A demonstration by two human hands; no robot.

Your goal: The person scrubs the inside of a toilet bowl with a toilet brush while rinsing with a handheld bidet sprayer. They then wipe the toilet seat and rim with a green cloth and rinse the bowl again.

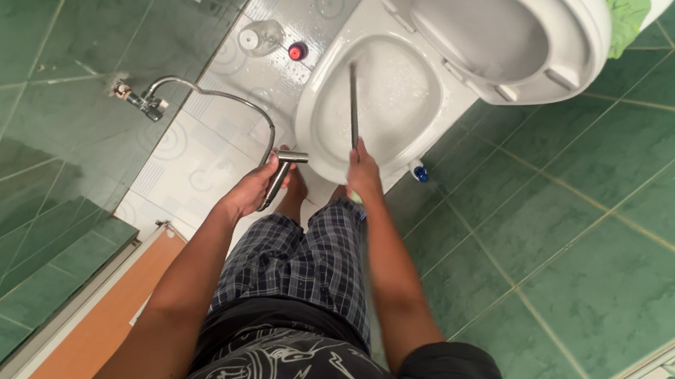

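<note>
A: What does the left hand (250, 191) have?

B: It is closed around a metal spray nozzle (284, 170), fingers wrapped on the handle. The nozzle's long axis runs from the palm up and away from the person, and its head sits just past the fingertips, pointing toward the near rim of the toilet bowl (321, 136). A flexible metal hose (225, 96) loops off the nozzle's top and arcs away to the left of that grip, ending at a wall valve (144, 101).

A: And the right hand (361, 172)?

B: Clenched on the near end of a thin dark brush handle (354, 106). From the fist the handle runs almost straight ahead, tilted slightly left, down into the bowl. Its far end lies against the wet white inside; I cannot tell what the tip looks like.

A: How do the two grips sit?

B: Side by side and near each other, both just over the bowl's front edge, the nozzle left of the handle.

A: Beyond them?

B: The toilet seat and lid (492, 28) stand raised past the bowl. The floor (206, 158) under the hands is pale patterned tile; green tile walls (650, 233) close in on both sides. A wooden door (110, 321) stands behind the left grip.
</note>
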